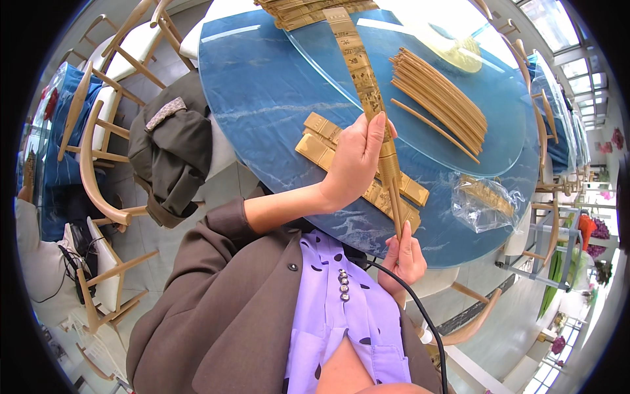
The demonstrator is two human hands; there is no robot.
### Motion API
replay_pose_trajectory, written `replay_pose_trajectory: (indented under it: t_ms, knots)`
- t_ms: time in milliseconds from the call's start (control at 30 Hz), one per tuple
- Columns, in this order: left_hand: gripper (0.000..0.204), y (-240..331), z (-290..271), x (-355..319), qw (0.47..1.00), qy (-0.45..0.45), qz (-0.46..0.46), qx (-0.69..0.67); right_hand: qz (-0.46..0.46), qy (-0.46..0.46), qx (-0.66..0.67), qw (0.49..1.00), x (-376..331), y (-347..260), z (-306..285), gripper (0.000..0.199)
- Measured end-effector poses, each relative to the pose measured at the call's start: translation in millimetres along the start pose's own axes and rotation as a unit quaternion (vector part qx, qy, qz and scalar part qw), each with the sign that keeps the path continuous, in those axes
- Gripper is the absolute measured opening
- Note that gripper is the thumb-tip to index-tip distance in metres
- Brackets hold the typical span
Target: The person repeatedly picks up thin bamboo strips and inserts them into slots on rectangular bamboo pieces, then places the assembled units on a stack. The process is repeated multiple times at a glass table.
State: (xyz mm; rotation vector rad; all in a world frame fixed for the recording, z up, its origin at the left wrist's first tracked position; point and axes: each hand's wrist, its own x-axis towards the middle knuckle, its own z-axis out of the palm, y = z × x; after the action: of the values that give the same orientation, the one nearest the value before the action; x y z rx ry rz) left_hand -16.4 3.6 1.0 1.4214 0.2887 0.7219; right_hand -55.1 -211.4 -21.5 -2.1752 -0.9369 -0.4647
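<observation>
My left hand (357, 157) is closed round a long, flat gold paper chopstick sleeve (357, 62) with dark print, which slants away over the table. A pair of chopsticks (394, 197) sticks out of its near end. Their near tips are pinched between the thumb and fingers of my right hand (403, 259). How far the chopsticks reach inside the sleeve is hidden. Under my left hand and wrist lie gold sleeves (315, 152) in two rows, partly covered. Beyond my right hand, bare wooden chopsticks (443, 98) form a bundle on the glass turntable (505, 141), one lying apart.
A stack of gold sleeves (308, 14) lies at the far edge of the round blue table (243, 85). A clear plastic bag (485, 203) with gold sleeves sits at the right. Wooden chairs (98, 157) stand around, one with a dark jacket (174, 144). A black cable (430, 322) hangs by my right arm.
</observation>
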Motion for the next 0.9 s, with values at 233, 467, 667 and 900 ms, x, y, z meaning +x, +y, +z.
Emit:
replay_pose_trajectory:
  t_ms: [233,467,667,900]
  knots:
    - [0.044,2,-10,11,0.999,-0.026,-0.029,0.021,-0.109,-0.004,-0.009,0.994,13,-8,-12,0.036]
    - [0.044,1,-15,13,0.997,-0.045,-0.023,0.053,-0.15,-0.031,0.038,0.987,28,-12,-4,0.036]
    - [0.043,-1,-12,-7,0.989,-0.115,-0.071,0.06,-0.154,-0.015,0.04,0.987,36,-16,8,0.032]
    - [0.042,-14,-11,-9,0.987,-0.141,-0.052,0.05,-0.141,0.003,0.05,0.989,48,-18,10,0.034]
